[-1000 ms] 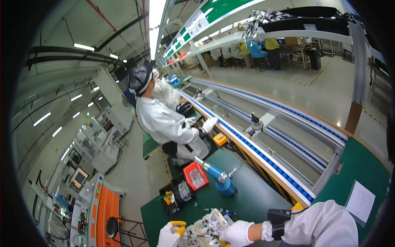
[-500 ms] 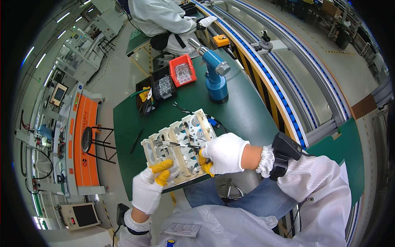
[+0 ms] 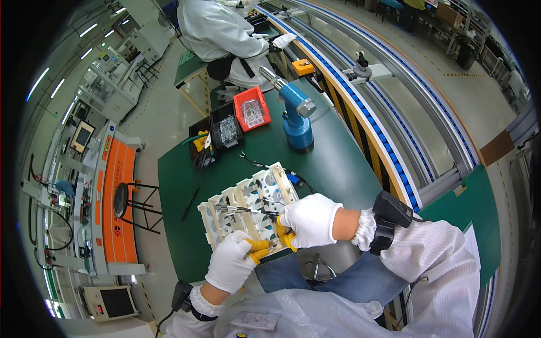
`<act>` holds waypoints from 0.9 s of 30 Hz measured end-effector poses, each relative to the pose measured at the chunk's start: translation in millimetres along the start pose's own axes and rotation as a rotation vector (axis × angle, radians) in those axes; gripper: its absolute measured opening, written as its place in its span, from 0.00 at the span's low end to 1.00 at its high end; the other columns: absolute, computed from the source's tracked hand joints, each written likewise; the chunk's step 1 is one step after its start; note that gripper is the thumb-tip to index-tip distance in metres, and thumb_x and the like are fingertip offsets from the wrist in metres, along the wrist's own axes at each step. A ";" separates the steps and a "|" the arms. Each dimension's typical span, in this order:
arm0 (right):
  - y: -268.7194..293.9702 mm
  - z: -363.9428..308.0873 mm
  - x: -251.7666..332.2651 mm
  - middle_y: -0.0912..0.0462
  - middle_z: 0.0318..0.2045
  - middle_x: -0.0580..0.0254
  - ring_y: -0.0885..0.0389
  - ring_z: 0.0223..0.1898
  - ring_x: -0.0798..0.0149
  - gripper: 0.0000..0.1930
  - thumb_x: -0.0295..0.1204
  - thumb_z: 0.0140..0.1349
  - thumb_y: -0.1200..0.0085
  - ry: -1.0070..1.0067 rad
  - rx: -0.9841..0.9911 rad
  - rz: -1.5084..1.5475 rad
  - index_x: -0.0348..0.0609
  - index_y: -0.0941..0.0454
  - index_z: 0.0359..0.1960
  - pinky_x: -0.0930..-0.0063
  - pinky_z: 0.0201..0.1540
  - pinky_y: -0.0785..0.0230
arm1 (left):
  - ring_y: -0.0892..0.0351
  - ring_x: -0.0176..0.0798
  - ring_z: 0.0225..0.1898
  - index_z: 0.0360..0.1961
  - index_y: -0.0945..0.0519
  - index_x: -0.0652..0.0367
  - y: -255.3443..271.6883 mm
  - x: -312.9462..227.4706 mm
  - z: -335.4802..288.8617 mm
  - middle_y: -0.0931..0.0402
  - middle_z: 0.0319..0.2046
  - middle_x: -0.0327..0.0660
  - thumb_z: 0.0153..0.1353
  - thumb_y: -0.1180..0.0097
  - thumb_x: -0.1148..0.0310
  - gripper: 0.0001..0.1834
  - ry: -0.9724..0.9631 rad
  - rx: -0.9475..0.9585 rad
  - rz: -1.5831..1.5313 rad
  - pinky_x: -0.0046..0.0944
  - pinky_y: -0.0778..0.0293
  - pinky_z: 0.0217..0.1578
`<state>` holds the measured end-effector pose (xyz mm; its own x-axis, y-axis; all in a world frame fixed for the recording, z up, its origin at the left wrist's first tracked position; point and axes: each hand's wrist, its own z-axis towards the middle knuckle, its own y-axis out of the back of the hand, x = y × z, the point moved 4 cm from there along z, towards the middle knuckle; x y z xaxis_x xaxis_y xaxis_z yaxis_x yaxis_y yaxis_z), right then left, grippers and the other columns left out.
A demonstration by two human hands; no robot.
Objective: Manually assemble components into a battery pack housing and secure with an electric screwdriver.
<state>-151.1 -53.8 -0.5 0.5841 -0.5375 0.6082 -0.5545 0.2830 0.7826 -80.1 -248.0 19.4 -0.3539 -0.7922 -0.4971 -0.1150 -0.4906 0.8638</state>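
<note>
A cream-white plastic frame point(image 3: 243, 190) with rows of round openings lies on the green table near its front edge. Black cables point(image 3: 248, 210) with pale ends run across it to my right hand. My right hand point(image 3: 310, 221), in a white glove with yellow fingertips, curls closed around the cables at the frame's right side. My left hand point(image 3: 232, 260), gloved alike, reaches over the frame's front edge. Its thumb and forefinger are pinched together close to the right fingertips; whatever is between them is too small to make out.
A blue rivet gun point(image 3: 296, 115) stands upright beyond the frame. Left of it are a red bin point(image 3: 252, 111) and a black bin point(image 3: 227, 130) of metal pieces. A black pen-like tool point(image 3: 190, 203) lies left. A roller conveyor point(image 3: 366, 107) borders the right; a co-worker point(image 3: 217, 31) sits ahead.
My left hand has moved right along the frame's front edge, up to my right hand, and its fingers have come together. The right hand stays at the cables. The whole view has shifted slightly.
</note>
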 end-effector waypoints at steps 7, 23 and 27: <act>11.4 -8.6 7.0 0.14 0.29 0.51 0.13 0.33 0.46 0.13 0.39 0.53 0.37 -0.009 -0.004 -0.029 0.48 0.14 0.37 0.55 0.38 0.20 | 0.20 0.54 0.34 0.27 0.19 0.60 -4.3 -2.7 -0.9 0.23 0.31 0.47 0.49 0.33 0.70 0.07 -0.120 0.086 0.165 0.49 0.22 0.35; 7.4 -19.9 11.5 0.14 0.32 0.56 0.14 0.36 0.47 0.09 0.36 0.57 0.41 0.030 0.002 0.042 0.51 0.15 0.38 0.56 0.38 0.24 | 0.20 0.54 0.34 0.35 0.14 0.59 7.8 -32.5 -3.7 0.21 0.32 0.50 0.61 0.38 0.71 0.05 -0.038 0.116 -0.127 0.46 0.25 0.37; 11.2 -20.7 12.9 0.14 0.33 0.56 0.14 0.36 0.47 0.10 0.36 0.57 0.41 0.038 0.002 0.047 0.50 0.15 0.39 0.56 0.38 0.23 | 0.19 0.49 0.35 0.41 0.14 0.58 7.9 -22.0 -9.6 0.19 0.32 0.47 0.68 0.41 0.69 0.07 -0.035 0.169 -0.214 0.43 0.25 0.38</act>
<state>-137.5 -41.1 18.9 0.5790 -0.4932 0.6492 -0.5833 0.3058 0.7525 -64.3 -237.9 36.5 -0.3367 -0.6624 -0.6692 -0.3427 -0.5757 0.7423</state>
